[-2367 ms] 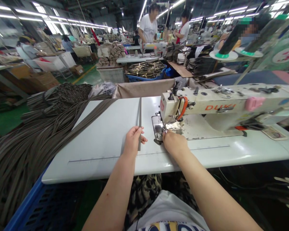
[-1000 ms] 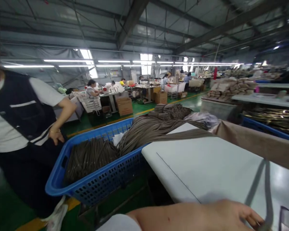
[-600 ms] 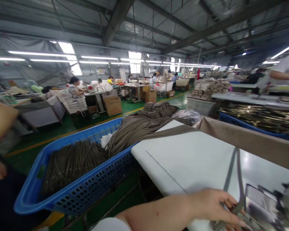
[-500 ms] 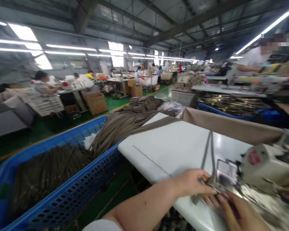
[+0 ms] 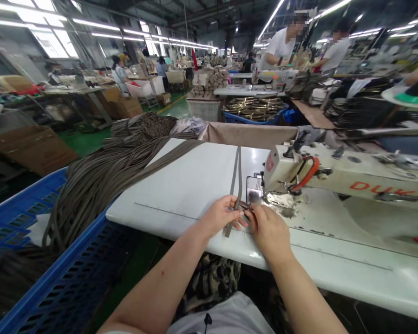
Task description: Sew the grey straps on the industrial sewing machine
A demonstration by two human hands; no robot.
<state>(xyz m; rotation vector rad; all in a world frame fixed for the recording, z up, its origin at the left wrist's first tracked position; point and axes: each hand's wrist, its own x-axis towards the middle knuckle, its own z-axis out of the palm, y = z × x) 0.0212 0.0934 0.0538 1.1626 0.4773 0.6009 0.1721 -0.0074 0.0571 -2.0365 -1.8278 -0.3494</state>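
Note:
On the white sewing table (image 5: pixel 181 185), just left of the sewing machine (image 5: pixel 334 178), my two hands meet close to the front edge. My left hand (image 5: pixel 218 217) is closed on a narrow grey-brown strap (image 5: pixel 239 169), which loops away over the table. A short end of the strap hangs below the fingers. Against it, the fingers of my right hand (image 5: pixel 270 229) pinch together. A small dark piece (image 5: pixel 244 204) shows between the two hands, too small to identify; the right fingertips cover part of it.
Left of the table stands a blue plastic crate (image 5: pixel 87 250), with a large bundle of similar straps (image 5: pixel 101 171) draped over it and onto the table's corner. A brown fabric-covered panel (image 5: pixel 251 132) borders the far side. Co-workers sit and stand beyond.
My view has swung right and down, bringing the sewing machine and both forearms fully into sight. The hands stay together at the strap.

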